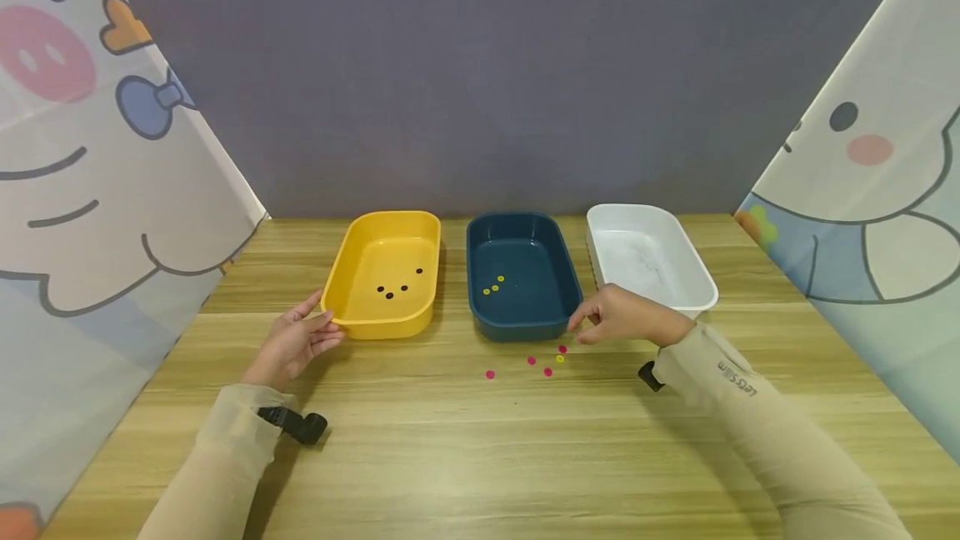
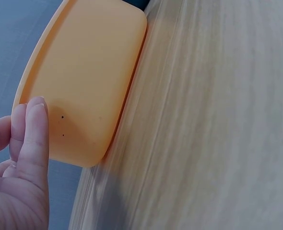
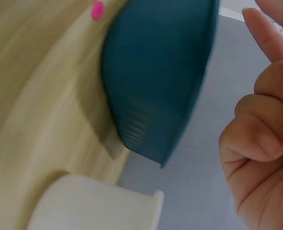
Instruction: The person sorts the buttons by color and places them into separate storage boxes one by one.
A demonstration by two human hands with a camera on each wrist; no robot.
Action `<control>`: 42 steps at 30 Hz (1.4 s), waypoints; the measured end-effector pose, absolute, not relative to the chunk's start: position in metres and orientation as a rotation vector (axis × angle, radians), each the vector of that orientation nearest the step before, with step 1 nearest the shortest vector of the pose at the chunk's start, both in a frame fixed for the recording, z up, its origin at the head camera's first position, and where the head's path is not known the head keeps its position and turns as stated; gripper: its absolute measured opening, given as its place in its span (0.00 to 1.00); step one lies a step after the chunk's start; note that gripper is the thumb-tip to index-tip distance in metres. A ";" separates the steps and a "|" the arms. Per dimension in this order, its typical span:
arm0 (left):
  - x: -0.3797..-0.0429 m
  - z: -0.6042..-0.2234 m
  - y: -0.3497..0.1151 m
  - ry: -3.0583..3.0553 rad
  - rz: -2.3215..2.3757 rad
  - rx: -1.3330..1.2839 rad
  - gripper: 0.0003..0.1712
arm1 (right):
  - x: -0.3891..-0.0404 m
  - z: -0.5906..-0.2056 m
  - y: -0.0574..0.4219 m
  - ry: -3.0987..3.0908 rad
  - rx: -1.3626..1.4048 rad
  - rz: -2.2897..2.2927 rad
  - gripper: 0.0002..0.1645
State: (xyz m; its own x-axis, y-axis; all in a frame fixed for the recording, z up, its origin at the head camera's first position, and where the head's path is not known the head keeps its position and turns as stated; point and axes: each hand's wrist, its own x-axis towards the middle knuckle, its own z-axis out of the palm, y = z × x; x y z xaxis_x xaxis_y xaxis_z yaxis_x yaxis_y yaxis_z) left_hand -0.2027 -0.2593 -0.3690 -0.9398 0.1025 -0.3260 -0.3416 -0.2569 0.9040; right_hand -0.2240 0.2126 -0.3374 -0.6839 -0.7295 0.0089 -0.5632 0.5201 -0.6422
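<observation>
The yellow tray (image 1: 386, 329) stands at left on the wooden surface (image 1: 420, 457), four black discs (image 1: 404, 288) inside, its near left corner held by the left grip (image 1: 296, 338). Four pink discs (image 1: 532, 361) and one loose yellow disc (image 1: 560, 359) lie before the blue tray (image 1: 521, 332) (three more yellow discs (image 1: 495, 288) inside). The right grip (image 1: 621, 315) hangs at that tray's near right corner, thumb and forefinger parted, between it and the white tray (image 1: 637, 261).
</observation>
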 end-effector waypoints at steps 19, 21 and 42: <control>-0.202 -0.369 -0.259 1.689 2.295 -0.276 0.40 | -0.224 -0.379 0.208 2.425 -1.165 -0.748 0.10; -0.202 -0.369 -0.258 1.685 2.300 -0.270 0.40 | -0.225 -0.381 0.208 2.431 -1.173 -0.711 0.10; -0.201 -0.369 -0.258 1.697 2.289 -0.283 0.39 | -0.230 -0.383 0.197 2.475 -1.183 -0.554 0.08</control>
State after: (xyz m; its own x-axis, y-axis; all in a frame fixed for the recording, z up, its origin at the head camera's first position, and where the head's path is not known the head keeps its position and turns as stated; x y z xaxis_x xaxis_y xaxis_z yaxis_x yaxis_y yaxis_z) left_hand -0.2012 -0.2580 -0.3693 -0.9424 0.1049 -0.3175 -0.3343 -0.2725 0.9022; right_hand -0.2300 0.1974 -0.3826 -0.5951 -0.7922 -0.1350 -0.6591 0.5772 -0.4821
